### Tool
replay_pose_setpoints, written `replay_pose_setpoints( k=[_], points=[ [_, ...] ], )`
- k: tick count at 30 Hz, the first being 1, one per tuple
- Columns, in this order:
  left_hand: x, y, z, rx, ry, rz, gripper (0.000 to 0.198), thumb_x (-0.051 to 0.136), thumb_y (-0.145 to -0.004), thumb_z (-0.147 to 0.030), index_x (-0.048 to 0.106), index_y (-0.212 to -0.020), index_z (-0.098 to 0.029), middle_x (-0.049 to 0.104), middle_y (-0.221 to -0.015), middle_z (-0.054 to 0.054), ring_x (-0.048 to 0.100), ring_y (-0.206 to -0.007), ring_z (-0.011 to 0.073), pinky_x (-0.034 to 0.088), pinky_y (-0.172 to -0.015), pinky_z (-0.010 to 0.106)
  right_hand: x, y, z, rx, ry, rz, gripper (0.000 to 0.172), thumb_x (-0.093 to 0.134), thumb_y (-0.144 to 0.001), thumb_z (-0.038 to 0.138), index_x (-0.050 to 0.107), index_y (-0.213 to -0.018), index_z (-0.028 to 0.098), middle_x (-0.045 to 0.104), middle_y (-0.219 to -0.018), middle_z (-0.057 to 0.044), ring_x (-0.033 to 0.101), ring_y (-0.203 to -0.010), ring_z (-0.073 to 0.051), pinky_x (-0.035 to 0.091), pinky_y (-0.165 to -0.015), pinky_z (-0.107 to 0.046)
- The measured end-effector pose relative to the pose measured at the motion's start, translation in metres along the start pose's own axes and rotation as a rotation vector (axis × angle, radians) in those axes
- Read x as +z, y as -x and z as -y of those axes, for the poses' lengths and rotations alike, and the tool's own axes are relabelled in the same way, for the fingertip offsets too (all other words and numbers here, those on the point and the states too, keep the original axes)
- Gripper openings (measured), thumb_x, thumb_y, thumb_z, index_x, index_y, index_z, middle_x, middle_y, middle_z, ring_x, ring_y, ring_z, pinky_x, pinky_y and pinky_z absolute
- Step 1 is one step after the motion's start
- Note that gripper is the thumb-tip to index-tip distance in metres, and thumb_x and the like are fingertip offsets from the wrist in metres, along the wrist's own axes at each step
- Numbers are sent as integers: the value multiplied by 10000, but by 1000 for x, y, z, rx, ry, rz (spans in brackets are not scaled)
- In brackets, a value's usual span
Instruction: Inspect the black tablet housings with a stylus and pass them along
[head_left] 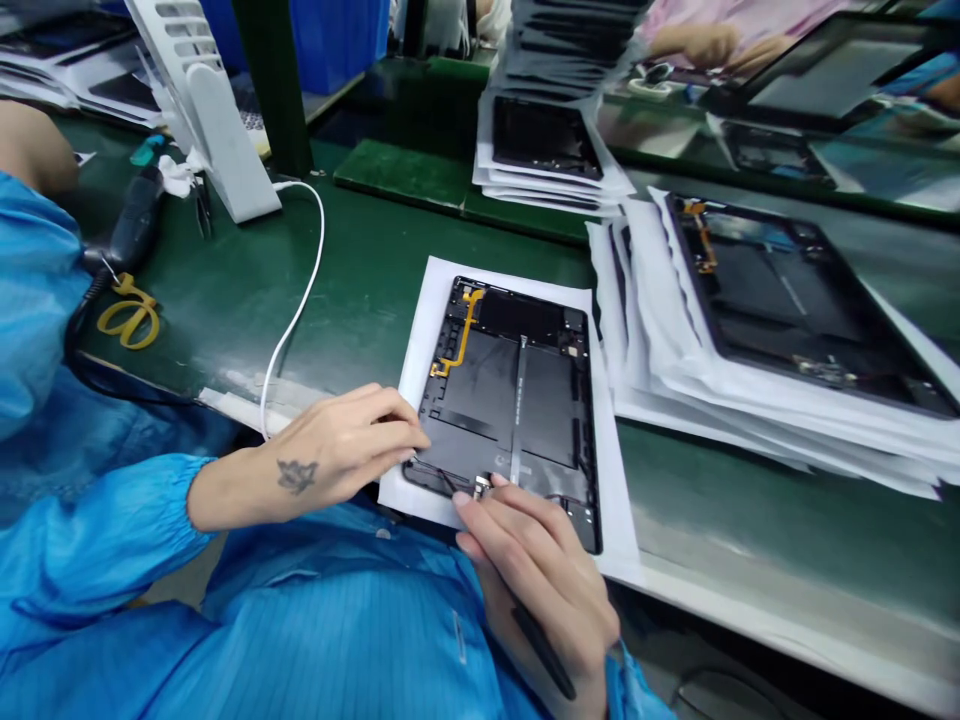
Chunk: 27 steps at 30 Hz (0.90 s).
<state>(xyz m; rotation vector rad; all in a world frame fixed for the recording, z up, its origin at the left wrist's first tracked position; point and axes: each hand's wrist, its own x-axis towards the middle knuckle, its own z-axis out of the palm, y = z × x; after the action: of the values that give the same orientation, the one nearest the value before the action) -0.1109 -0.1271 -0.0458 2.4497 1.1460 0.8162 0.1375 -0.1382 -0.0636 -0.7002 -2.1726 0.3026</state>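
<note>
Tablet back housing point(502, 400) on white paper sheet point(611, 480) | left hand point(337, 460) fingertips on its lower edge, grip unclear | right hand point(532, 570) clamped on black stylus point(544, 650) by small connector point(480, 488) | orange flex cable point(461, 335) laid, lower wire point(442, 478) apparently unfinished

Part point(480, 488) at right fingertips point(466, 510) too small to tell.

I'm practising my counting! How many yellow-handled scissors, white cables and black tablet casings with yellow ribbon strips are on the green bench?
Yellow-handled scissors: 1
Thin white cable: 1
Black tablet casings with yellow ribbon strips: 2
Total: 4
</note>
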Motion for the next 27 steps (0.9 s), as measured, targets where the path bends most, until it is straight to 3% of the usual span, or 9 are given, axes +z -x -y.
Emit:
replay_pose_setpoints(
  k=[10, 14, 18, 22, 24, 27],
  points=[
    [6, -3, -9, -48, -126, 21, 158, 485, -1047, -216, 621, -992, -159, 628, -1031, 64, 557, -887, 175, 476, -770, 311, 10, -3, 0, 55, 26, -94, 288, 624, -904, 31, 704, -1137, 181, 759, -920, -57, 700, -831, -207, 603, -831, -399],
    [9, -8, -10, -79, -57, 53, 177, 412, -1068, -198, 547, -960, -158, 597, -984, 61, 495, -874, 178, 437, -789, 326, 12, -1, -2, 76, -5, -123, 295, 621, -915, 56, 700, -1165, 192, 742, -934, -75, 697, -899, -237, 599, -815, -417],
    [4, -13, -11, -169, 84, 98, 191, 395, -1074, -225, 486, -910, -187, 556, -893, 23, 471, -832, 164, 409, -785, 313, 9, 4, -2, 76, -6, -109, 297, 612, -933, 81, 682, -1194, 203, 722, -954, -79, 685, -931, -241, 592, -828, -430],
    [-10, -20, -16, -179, 39, 154, 224, 364, -1079, -230, 480, -891, -196, 520, -854, 6, 456, -796, 160, 398, -782, 307, 4, 6, -3, 21, -15, -98, 257, 473, -1032, 210, 654, -1211, 176, 692, -1022, -114, 637, -1107, -282, 562, -899, -468],
    [-18, -26, -19, -166, 10, 214, 206, 386, -1069, -215, 490, -891, -198, 517, -854, -1, 454, -792, 160, 396, -785, 301, 5, 0, -3, -15, -20, -89, 298, 415, -1032, 152, 617, -1251, 144, 682, -1004, -117, 637, -1059, -265, 548, -842, -424],
    [-29, -36, -22, -179, 40, 278, 165, 478, -1018, -167, 504, -860, -205, 532, -826, -18, 487, -795, 156, 389, -743, 275, 11, -15, -3, 20, 117, -1, 339, 435, -966, 21, 606, -1235, 136, 670, -922, -88, 582, -834, -205, 460, -702, -351]
  ],
)
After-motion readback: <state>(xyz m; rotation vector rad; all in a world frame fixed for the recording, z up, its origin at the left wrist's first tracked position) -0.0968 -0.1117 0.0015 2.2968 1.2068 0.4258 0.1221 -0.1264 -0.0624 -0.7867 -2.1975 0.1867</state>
